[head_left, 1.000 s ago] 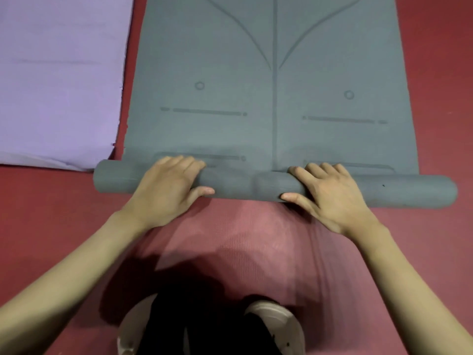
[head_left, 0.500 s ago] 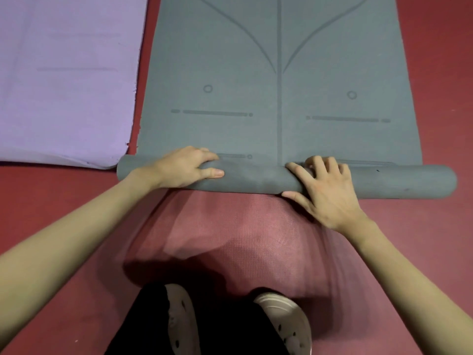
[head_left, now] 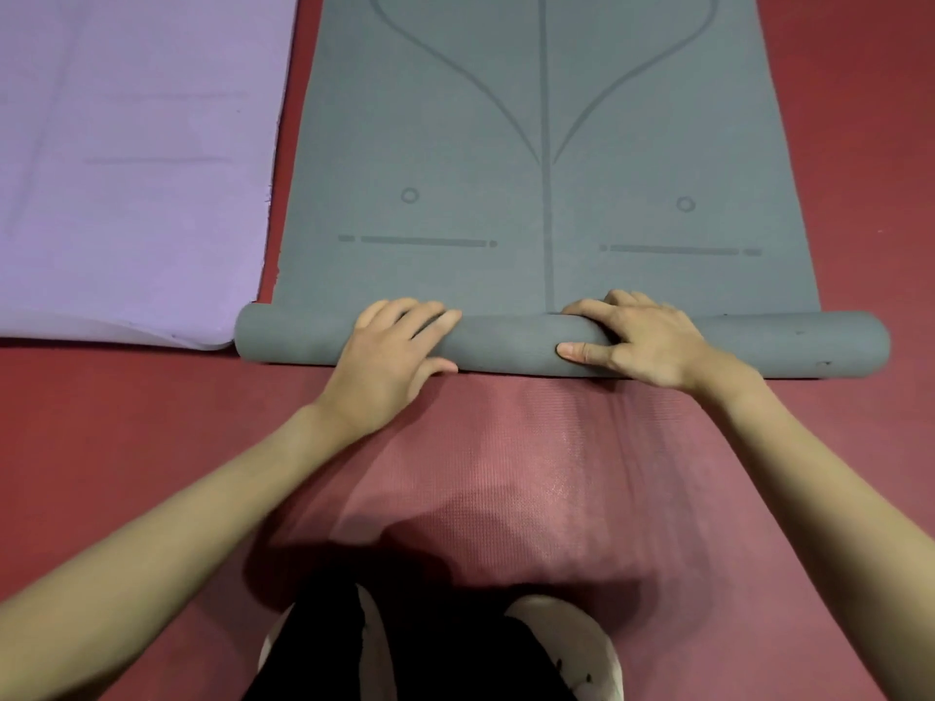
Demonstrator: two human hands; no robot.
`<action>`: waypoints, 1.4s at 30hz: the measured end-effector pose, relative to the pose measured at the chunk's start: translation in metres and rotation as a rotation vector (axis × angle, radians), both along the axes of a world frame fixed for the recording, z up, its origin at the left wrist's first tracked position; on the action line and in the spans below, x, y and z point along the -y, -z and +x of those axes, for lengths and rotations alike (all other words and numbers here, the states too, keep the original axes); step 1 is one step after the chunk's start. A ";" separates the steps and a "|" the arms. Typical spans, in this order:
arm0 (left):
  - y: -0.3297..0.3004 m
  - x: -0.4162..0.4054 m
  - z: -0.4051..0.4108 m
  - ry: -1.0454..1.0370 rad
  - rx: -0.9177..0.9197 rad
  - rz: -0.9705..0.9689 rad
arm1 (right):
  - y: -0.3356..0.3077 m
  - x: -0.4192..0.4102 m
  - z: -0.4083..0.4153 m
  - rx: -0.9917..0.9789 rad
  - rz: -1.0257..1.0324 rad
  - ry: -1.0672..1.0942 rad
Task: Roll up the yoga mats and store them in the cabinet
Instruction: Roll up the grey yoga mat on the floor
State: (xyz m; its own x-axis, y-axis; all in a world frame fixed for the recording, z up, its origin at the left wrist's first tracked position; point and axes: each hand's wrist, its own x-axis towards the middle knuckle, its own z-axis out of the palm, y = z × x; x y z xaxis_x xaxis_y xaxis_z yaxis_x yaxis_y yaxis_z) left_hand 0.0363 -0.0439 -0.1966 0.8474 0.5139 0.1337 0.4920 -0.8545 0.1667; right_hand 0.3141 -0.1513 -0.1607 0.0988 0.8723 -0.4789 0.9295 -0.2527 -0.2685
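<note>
Right across the middle of the frame lies the rolled part of the grey yoga mat [head_left: 546, 341], a thick tube running left to right, with the unrolled stretch of the same mat spreading flat toward the top of the frame, its printed lines and small circles showing. Both hands sit on the roll. The left hand [head_left: 389, 361] lies over it left of centre, fingers fairly straight across the top and thumb against the near side. The right hand [head_left: 642, 341] grips the roll right of centre, its fingers curled over the top and the thumb stretched along the near face. Beside the grey mat, in the upper left of the frame, a purple yoga mat [head_left: 131, 184] lies flat, its near corner just beside the left end of the roll. Everything rests on the red floor [head_left: 101, 422]. At the bottom centre, white shoes [head_left: 571, 645] and dark trouser legs show.
</note>
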 end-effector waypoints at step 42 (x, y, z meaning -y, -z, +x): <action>-0.002 -0.055 0.049 -0.239 -0.179 0.034 | 0.029 -0.044 0.022 0.309 0.488 0.026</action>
